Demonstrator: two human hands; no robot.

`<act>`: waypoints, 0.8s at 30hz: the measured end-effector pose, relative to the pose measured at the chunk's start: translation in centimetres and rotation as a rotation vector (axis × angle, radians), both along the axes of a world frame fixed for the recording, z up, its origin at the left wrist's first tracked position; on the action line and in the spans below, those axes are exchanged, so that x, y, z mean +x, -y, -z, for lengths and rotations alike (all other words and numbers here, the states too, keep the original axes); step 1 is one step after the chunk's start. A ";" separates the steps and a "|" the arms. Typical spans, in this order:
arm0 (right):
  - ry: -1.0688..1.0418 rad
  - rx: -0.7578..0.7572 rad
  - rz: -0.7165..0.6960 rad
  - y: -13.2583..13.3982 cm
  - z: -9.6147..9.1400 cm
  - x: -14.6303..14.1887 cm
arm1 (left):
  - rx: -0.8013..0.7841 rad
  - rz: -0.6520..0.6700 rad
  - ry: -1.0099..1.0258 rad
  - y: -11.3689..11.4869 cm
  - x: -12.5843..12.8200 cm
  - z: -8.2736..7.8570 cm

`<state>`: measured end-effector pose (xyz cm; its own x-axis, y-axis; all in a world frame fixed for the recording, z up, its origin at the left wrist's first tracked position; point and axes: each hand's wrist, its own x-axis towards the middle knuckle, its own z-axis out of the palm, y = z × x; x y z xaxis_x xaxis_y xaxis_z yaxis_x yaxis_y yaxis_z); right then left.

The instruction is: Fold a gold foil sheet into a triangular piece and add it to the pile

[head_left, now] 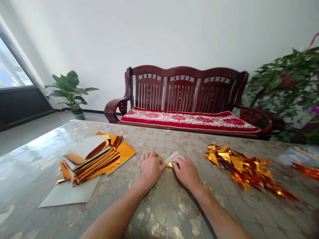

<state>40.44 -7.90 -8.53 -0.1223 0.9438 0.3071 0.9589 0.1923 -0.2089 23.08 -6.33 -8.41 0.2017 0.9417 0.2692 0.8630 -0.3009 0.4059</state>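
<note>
At the middle of the glossy patterned surface (161, 212), one person's two bare hands work close together. Left hand (150, 169) and right hand (186, 172) are both clenched, fingers curled inward, grasping one folded foil strip (172, 159) between them from either side. Strip shows a white back on top, with a small gold tip poking out below, near the left hand's fingers. Its lower part is hidden by the fingers, but it sits at the surface, between the hands.

Left of the hands, well apart: one stack of gold foil sheets (92, 159), white-backed, partly fanned; sheets overlap too much to count. One white card (67, 194) lies under the stack's near edge.

Right of the hands, near the right hand but not touching: one heap of gold foil triangles (243, 166), tangled, count unreadable. Farther right at the frame edge: one more gold foil piece (307, 170).

Beyond the surface: one dark red wooden bench (181, 89) with three slatted back panels, one red floral cushion (186, 121) on its seat. Two plants: one potted on the floor (69, 91), one bushy at right (284, 89). One window (12, 66) at far left.
</note>
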 end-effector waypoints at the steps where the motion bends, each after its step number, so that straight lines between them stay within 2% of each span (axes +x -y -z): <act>1: 0.002 0.003 0.004 0.0 0.0 0.0 | 0.001 0.003 -0.002 0.0 0.1 0.0; 16: 0.010 0.005 0.049 -0.6 0.5 -0.1 | 0.054 0.006 -0.008 -0.1 0.4 0.2; 24: 0.017 -0.002 0.064 -0.6 0.6 -0.1 | 0.016 -0.013 0.007 -0.2 0.3 0.3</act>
